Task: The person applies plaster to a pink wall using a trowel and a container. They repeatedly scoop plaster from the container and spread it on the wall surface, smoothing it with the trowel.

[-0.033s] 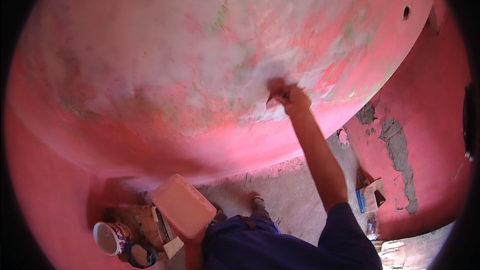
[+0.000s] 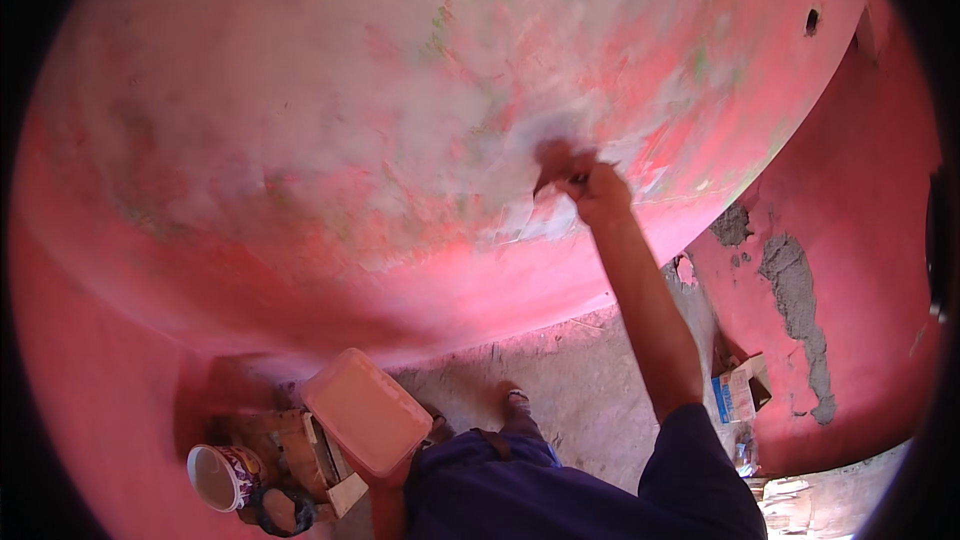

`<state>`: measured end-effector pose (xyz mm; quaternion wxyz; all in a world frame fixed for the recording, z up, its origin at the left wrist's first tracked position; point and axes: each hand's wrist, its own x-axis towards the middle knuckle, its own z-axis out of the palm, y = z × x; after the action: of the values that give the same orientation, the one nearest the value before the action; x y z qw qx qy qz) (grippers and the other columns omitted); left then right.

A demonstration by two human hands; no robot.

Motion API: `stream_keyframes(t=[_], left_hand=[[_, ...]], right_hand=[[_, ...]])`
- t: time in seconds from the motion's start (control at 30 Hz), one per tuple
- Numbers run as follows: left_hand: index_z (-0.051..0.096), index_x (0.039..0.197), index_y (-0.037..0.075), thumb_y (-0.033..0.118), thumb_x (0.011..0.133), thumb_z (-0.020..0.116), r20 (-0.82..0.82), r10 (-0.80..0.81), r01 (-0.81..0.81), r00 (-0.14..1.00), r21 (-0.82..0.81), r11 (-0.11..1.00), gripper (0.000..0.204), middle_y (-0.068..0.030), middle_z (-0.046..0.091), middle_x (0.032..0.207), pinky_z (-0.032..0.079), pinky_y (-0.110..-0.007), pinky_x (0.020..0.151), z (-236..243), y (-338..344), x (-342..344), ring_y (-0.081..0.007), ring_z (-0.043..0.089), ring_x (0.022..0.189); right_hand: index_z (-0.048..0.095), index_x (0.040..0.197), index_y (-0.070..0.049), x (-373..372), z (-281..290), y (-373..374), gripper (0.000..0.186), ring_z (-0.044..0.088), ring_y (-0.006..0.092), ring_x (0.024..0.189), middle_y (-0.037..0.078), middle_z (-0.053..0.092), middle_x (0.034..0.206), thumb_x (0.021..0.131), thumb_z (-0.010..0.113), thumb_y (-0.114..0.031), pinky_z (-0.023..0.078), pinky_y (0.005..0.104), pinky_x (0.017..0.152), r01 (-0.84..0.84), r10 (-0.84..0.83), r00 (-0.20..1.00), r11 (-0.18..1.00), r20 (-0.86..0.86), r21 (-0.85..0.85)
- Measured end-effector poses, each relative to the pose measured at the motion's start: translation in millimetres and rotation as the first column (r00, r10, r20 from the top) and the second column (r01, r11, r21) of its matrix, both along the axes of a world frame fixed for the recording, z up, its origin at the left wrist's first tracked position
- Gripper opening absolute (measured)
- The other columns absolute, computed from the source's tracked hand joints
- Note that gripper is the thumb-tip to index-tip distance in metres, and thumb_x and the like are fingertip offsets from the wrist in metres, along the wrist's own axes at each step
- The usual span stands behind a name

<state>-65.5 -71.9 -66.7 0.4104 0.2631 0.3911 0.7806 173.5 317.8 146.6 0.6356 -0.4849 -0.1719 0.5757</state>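
My right hand (image 2: pixel 600 190) is closed around a dark flat scraper (image 2: pixel 562 165), blurred, held at the pink wall. Pale putty smears (image 2: pixel 300 70) cover much of that wall (image 2: pixel 440 285), with red and green patches showing through. At the lower left, close to my body, is a rectangular plastic tub (image 2: pixel 368 410) with a smooth pinkish surface inside its rim. Part of what looks like my left forearm shows below the tub; my left hand itself is hidden.
Beside the tub stand a white bucket (image 2: pixel 215 478), a worn wooden box (image 2: pixel 290 445) and a black plastic bag (image 2: pixel 283 512). A torn carton (image 2: pixel 738 390) lies at the foot of the right wall, which bears grey mortar patches (image 2: pixel 797 290). My foot (image 2: pixel 517 402) is on the concrete floor (image 2: pixel 590 390).
My right hand and the scraper have shifted slightly to the right along the wall. The tub stays where it was.
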Motion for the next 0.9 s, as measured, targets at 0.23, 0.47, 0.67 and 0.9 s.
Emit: stream_keyframes(t=[0.23,0.47,0.67,0.9], left_hand=[[0.020,0.141,0.018,0.045,0.086,0.051,0.515,-0.147,0.077,0.844,0.155,0.985,0.068,-0.0071,0.034,0.139,0.037,-0.053,0.098,29.1,18.4,14.9,-0.0300,0.036,0.127],[0.016,0.142,0.015,0.050,0.093,0.034,-0.356,0.010,-0.040,0.934,-0.077,0.996,0.063,-0.0065,0.026,0.144,0.030,-0.051,0.104,25.7,16.5,8.3,-0.0285,0.032,0.129],[0.015,0.141,0.013,0.034,0.063,0.080,0.707,-0.074,0.078,0.703,0.026,0.997,0.103,-0.0116,0.036,0.136,0.034,-0.046,0.102,43.5,19.0,9.4,-0.0276,0.033,0.128],[0.018,0.140,0.011,0.041,0.087,0.052,-0.460,0.024,-0.071,0.887,-0.087,0.994,0.070,-0.0097,0.031,0.140,0.032,-0.046,0.103,1.1,1.1,-2.0,-0.0266,0.035,0.126]], right_hand=[[0.054,0.101,0.002,33.0,94.2,-149.2,0.018,0.060,0.0213,0.090,0.011,0.059,0.098,0.084,0.046,0.001,0.053,0.0378,0.085,0.014,-0.012,1.000,0.924,-0.008,0.382],[0.053,0.107,-0.005,44.7,-14.9,-175.4,0.026,0.057,0.0175,0.083,0.004,0.057,0.092,0.082,0.050,-0.006,0.052,0.0363,0.076,-0.078,0.109,0.988,0.965,-0.113,0.249],[0.055,0.093,0.005,28.0,-110.5,-164.5,0.015,0.060,0.0248,0.082,0.012,0.057,0.088,0.079,0.055,0.002,0.056,0.0399,0.076,-0.030,0.021,0.985,0.998,-0.171,-0.053],[0.052,0.088,0.008,-5.8,-145.1,-69.6,0.013,0.059,0.0267,0.080,0.014,0.055,0.086,0.076,0.056,0.004,0.058,0.0422,0.068,-0.006,-0.013,0.994,0.986,-0.111,-0.167]])
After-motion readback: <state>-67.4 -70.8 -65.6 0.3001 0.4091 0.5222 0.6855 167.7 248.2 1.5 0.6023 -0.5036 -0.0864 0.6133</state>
